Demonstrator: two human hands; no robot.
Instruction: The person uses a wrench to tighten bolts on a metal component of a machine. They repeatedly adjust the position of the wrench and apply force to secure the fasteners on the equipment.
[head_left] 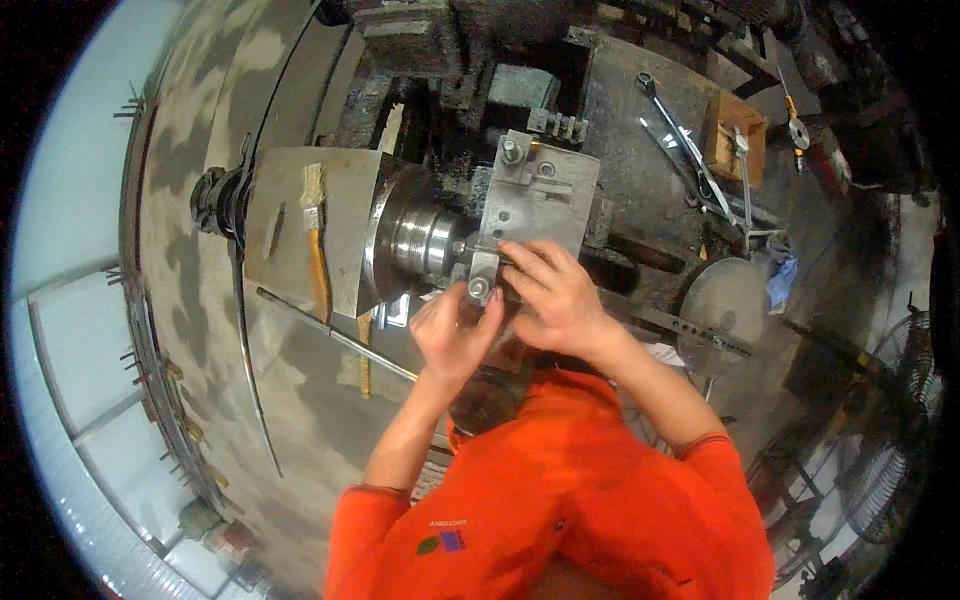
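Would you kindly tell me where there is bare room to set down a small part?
The grey cover looks bare between the brush and the chuck, as does the dark surface between the tool post and the wrenches. It is crowded around the left hand and right hand beside the chuck.

One left hand (pixel 452 335) and one right hand (pixel 560 300) are being counted, along with one small metal block (pixel 484 268). Two orange sleeves (pixel 368 510) are also being counted. One brush (pixel 318 265), one wooden box (pixel 752 165), one blue rag (pixel 782 275) and one round disc (pixel 718 305) are being shown, while at least two wrenches (pixel 667 112) are being seen, their full number being hidden by overlap.
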